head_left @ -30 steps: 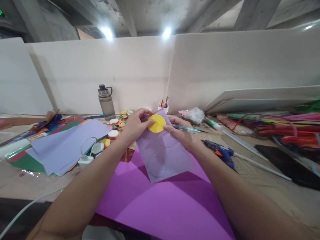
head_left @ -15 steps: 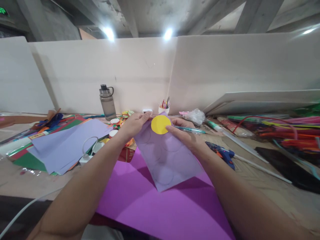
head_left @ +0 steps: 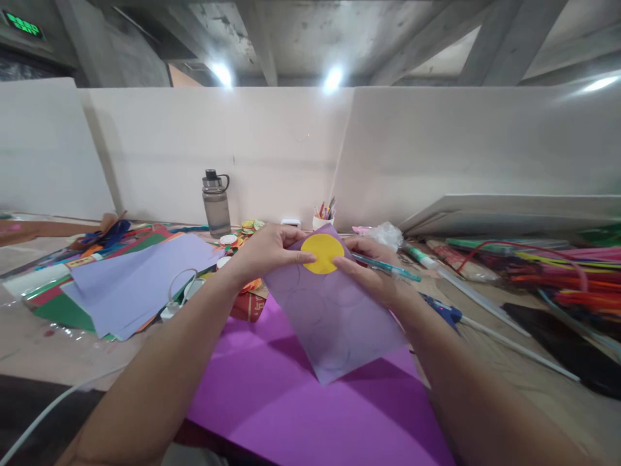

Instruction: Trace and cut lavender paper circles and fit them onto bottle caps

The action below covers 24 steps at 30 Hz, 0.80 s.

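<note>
A light purple sheet (head_left: 334,330) with faint pencilled circles is held tilted above a larger bright purple sheet (head_left: 310,414). Flat against its upper corner lies a yellow disc (head_left: 322,254). My left hand (head_left: 272,251) pinches the sheet's left edge, its thumb on the disc's left side. On the other side my right hand (head_left: 371,266) grips sheet and disc, thumb on the disc's lower right. A teal pen (head_left: 388,266) sticks out to the right from my right hand. The fingers behind the sheet are hidden.
At the back stand a water bottle (head_left: 216,206) and a pen cup (head_left: 323,221). Lavender sheets (head_left: 140,278) lie left, near a red box (head_left: 248,307). Rightward are a blue glue gun (head_left: 441,312), a black item (head_left: 557,343) and colourful strips (head_left: 582,278).
My left thumb has moved from the sheet's top edge onto the yellow disc. The whole view has shifted slightly, with things appearing lower and further right.
</note>
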Motion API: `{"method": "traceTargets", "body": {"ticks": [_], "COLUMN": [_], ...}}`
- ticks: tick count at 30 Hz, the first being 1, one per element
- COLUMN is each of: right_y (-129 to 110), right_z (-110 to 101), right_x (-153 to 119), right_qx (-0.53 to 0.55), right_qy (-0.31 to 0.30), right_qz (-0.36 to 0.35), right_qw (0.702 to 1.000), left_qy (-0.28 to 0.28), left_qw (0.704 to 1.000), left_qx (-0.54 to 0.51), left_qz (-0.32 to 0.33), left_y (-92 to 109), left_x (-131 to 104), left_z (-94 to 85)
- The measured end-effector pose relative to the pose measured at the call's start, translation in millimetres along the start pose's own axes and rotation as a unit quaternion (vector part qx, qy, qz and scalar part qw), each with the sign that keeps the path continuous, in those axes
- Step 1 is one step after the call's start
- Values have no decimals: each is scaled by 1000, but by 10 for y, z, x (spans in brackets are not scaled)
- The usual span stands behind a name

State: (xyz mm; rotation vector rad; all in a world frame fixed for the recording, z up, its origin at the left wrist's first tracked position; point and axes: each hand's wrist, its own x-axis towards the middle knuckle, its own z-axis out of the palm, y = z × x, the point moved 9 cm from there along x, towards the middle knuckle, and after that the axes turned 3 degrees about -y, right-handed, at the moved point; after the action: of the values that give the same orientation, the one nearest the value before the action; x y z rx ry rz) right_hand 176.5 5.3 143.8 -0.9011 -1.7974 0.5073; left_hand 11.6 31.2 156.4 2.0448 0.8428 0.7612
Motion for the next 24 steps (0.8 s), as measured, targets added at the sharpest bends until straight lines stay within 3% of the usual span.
{"method": "traceTargets", "body": {"ticks": [11,15,20,24], "right_y": [-186,-156,-3,29], "right_z": [-46,-36,-75,-83], "right_x": [-8,-3,18,37], "right_qx": [-12,-36,-21,-22], "right_qy": [5,-8,-11,-17], "right_qz": [-21,-13,18,38], "right_qw": [1000,999,1000,999], "left_qy": [20,24,36,38], "left_qw": [998,999,992,988], "left_qx": [0,-11,-92,-114], "left_qz": [58,21,-75,-93], "left_y": [103,19,-186,-275], "left_x": [-26,-9,3,19], "left_z": [-2,-15,-19,-9]}}
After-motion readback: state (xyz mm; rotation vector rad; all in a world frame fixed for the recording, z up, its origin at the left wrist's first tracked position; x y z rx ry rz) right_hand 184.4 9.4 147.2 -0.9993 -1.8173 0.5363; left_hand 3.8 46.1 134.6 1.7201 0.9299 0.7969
